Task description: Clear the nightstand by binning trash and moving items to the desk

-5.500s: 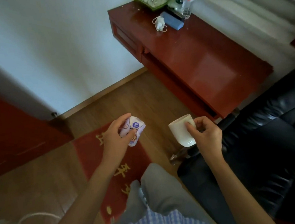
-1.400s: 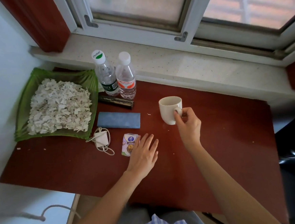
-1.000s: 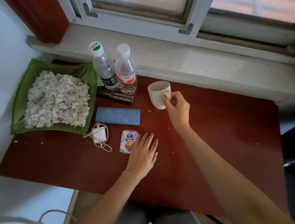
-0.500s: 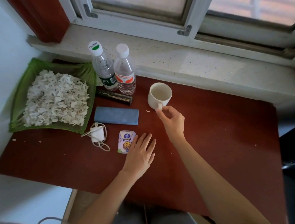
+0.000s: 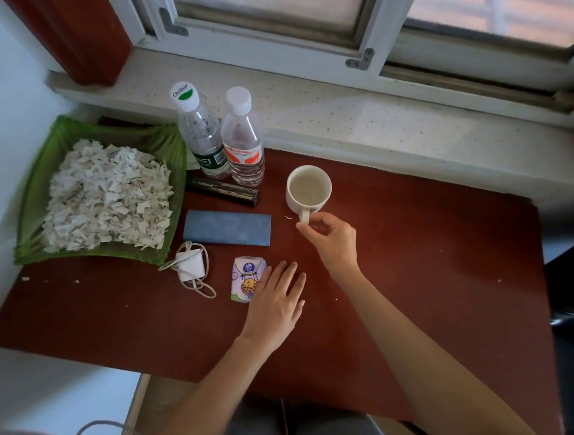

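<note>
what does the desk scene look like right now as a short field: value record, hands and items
surface: red-brown desk under a window
left hand: flat on desk, fingers beside tissue pack, no grip on it
right hand: fingertips at the handle of white mug
mug: upright on desk, looks empty
bottles: two capped water bottles, upright, side by side
tray: green tray full of white paper scraps
other items: blue pouch, white charger with cord, dark box

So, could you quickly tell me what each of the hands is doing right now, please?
Left hand: open, flat on the desk, beside the tissue pack.
Right hand: closed on the mug handle.
</note>
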Demonstrator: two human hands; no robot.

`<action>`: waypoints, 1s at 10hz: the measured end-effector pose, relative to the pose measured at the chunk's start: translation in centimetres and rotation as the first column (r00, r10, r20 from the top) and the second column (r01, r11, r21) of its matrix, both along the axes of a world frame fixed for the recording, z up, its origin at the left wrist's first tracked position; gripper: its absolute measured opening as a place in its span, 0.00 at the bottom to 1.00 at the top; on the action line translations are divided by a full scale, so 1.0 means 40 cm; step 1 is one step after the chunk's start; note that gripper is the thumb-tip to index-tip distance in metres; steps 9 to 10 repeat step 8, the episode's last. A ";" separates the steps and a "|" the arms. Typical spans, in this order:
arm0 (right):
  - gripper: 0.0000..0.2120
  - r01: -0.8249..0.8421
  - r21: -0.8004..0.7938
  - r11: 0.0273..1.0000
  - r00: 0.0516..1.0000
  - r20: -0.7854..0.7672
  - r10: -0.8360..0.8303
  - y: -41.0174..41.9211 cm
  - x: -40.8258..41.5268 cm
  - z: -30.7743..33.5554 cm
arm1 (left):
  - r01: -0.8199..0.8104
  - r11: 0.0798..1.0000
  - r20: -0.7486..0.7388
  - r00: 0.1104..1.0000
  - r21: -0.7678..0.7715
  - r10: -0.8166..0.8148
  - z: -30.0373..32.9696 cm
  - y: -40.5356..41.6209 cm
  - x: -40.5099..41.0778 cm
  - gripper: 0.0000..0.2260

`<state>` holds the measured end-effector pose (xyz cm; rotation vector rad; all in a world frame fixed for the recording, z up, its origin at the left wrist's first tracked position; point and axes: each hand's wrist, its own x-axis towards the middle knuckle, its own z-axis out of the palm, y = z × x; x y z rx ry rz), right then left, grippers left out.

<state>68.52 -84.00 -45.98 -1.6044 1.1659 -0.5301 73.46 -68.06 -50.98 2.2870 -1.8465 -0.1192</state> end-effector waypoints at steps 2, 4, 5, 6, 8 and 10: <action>0.09 0.019 -0.044 0.999 0.999 -0.041 -0.021 -0.025 0.067 0.005 | -0.001 1.000 -0.004 1.000 0.006 0.001 -0.003 -0.001 0.000 0.19; 0.07 0.016 -0.049 0.999 0.998 -0.054 -0.018 -0.053 0.089 0.015 | 0.011 1.000 -0.005 1.000 0.008 -0.010 -0.007 0.001 0.002 0.20; 0.07 0.016 -0.049 0.999 0.998 -0.055 -0.019 -0.056 0.090 0.015 | 0.009 1.000 -0.002 1.000 0.009 -0.009 -0.006 -0.001 0.003 0.19; 0.09 0.010 -0.045 0.999 0.999 -0.041 -0.012 -0.057 0.087 0.006 | 0.005 1.000 -0.011 1.000 0.005 -0.005 -0.007 -0.002 0.002 0.19; 0.15 -0.160 -0.096 0.982 0.976 -0.167 0.142 -0.052 0.051 0.012 | 0.010 1.000 0.002 1.000 0.004 -0.010 -0.001 -0.006 0.004 0.20; 0.15 -0.160 -0.096 0.982 0.976 -0.167 0.142 -0.052 0.051 0.012 | 0.010 1.000 0.002 1.000 0.004 -0.010 -0.001 -0.006 0.004 0.20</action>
